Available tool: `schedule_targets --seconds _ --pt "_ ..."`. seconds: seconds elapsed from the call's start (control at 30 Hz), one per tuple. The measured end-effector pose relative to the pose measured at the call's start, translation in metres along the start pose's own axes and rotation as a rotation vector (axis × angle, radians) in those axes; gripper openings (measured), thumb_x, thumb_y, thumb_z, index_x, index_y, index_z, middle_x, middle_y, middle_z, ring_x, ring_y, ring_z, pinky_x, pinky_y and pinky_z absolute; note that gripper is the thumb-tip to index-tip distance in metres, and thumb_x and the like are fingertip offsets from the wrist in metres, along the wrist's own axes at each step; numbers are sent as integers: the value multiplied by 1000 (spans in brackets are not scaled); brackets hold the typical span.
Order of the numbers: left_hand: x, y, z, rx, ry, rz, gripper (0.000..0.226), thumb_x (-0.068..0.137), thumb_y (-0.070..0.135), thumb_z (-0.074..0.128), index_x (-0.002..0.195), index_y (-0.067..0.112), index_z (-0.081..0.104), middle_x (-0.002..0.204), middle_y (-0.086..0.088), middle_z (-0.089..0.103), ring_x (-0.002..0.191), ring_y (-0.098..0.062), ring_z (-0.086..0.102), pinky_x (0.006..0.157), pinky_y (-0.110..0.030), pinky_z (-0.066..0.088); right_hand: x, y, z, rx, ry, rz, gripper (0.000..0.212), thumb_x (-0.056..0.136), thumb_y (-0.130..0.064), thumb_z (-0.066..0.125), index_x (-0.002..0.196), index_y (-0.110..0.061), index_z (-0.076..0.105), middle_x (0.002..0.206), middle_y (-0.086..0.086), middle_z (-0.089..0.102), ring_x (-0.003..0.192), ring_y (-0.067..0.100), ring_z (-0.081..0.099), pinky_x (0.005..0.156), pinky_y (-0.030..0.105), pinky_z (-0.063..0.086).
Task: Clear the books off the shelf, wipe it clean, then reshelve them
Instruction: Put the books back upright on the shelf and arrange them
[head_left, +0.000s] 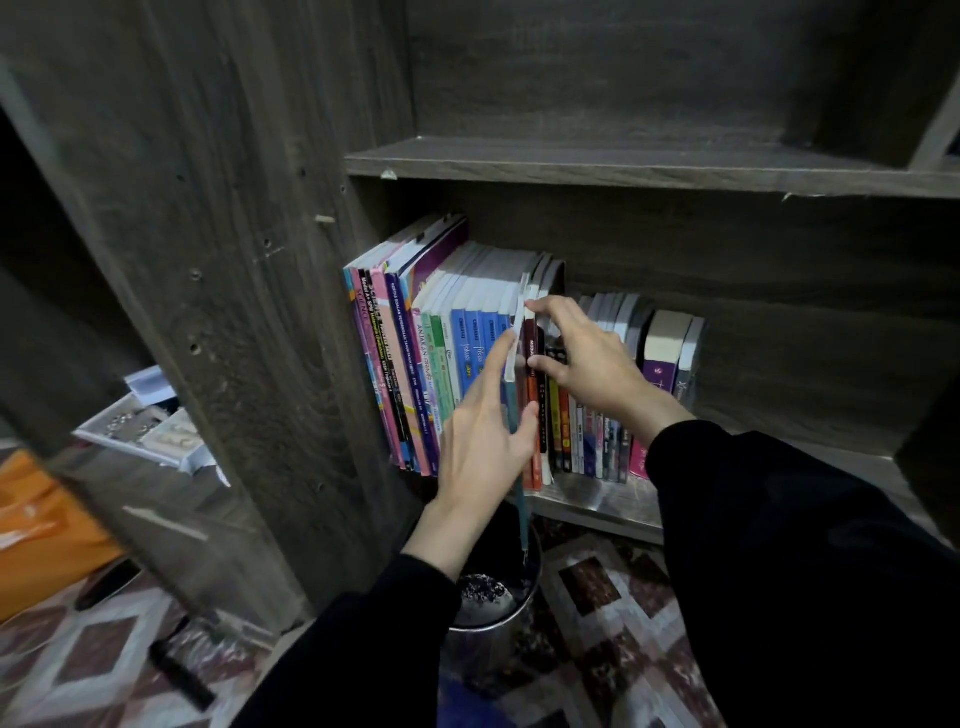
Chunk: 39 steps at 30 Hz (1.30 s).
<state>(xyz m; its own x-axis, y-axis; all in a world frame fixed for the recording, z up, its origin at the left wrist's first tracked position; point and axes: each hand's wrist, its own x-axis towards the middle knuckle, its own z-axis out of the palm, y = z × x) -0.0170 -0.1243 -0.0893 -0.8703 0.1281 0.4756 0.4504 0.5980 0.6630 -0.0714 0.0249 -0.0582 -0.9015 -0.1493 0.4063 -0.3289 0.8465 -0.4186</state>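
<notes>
- My left hand (480, 441) pinches a thin teal-spined paperback with white page edges (512, 400). The thumb is on its right face, and the fingers lie almost straight along its left face.
- That book stands on end with its long axis vertical, drawn nearer to me than its neighbours. Its lower end shows below the near edge of the dark wooden shelf (597, 499).
- Just to the right, my right hand (592, 364) hooks curled fingertips over the top of a dark maroon paperback (531, 343), with the thumb on its spine.
- The right hand reaches farther in, and the left is nearer me.
- I judge the next move runs near to far: the teal book slides along that line while the right hand steadies its neighbour.
- Writing I can read: "MODUL" on the maroon spine, "ANJAKAN" on a pale green spine (427, 353) to the left, and "fokus" on the blue spines (470, 343).
</notes>
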Motion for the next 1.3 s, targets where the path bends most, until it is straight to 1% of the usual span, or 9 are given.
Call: schedule_targets --seconds 0.1,0.17,0.27,0.4,0.57,0.8,1.1,1.2,1.3 --pt "2 7 1 -83 -99 -74 77 95 12 50 149 44 5 50 2 41 39 -12 39 45 -35 45 2 -1 -1 -27 -1 13 54 89 -27 65 134 -27 36 139 -9 43 112 19 59 94 47 48" --pt "-4 14 -6 -93 -121 -90 78 94 6 48 148 45 8 50 0 43 39 -12 38 46 -33 47 3 -3 -3 -46 -8 23 53 88 -27 66 132 -26 36 137 -9 43 110 20 60 93 46 49" --pt "-13 23 -32 -87 -152 -92 79 91 1 48 146 46 14 68 -11 65 46 -22 54 53 -39 55 7 -6 -5 -76 -18 46 56 87 -28 68 130 -28 33 134 -7 45 103 22 62 84 42 50" --pt "-23 39 -78 -29 -160 -101 80 86 -1 49 138 53 20 89 -9 67 62 -29 65 60 -45 57 14 -17 -14 -312 -95 23 89 89 -25 63 149 -44 0 137 5 38 81 25 59 67 35 42" --pt "-24 54 -121 51 -144 -81 68 80 5 52 126 51 33 82 2 63 69 -17 59 68 -35 53 23 -52 -18 -568 -285 -20 74 95 -38 48 146 -54 -3 146 26 25 107 40 56 88 43 43" --pt "-21 51 -148 82 -72 -105 65 78 3 54 126 45 39 86 -4 63 68 -16 59 61 -25 50 26 -58 -7 -532 -288 48 85 86 -23 55 147 -50 3 138 22 28 79 28 52 69 34 40" --pt "-7 52 -151 65 -21 -31 60 78 -3 55 123 35 45 77 8 60 67 11 54 52 -1 38 17 -43 -6 -484 -233 60 84 87 -23 58 145 -51 4 145 27 19 74 28 59 75 37 48" --pt "-1 51 -148 49 -20 -26 59 79 -2 55 123 36 46 79 10 60 68 7 56 52 -1 38 16 -43 -6 -473 -218 65 83 86 -24 58 145 -51 6 144 26 20 74 29 59 75 36 44" --pt "7 51 -144 29 -15 -24 59 81 0 54 124 37 43 93 7 63 89 -8 59 64 -10 49 15 -44 -6 -471 -219 68 84 87 -24 58 145 -51 5 145 25 20 82 32 62 80 38 45"
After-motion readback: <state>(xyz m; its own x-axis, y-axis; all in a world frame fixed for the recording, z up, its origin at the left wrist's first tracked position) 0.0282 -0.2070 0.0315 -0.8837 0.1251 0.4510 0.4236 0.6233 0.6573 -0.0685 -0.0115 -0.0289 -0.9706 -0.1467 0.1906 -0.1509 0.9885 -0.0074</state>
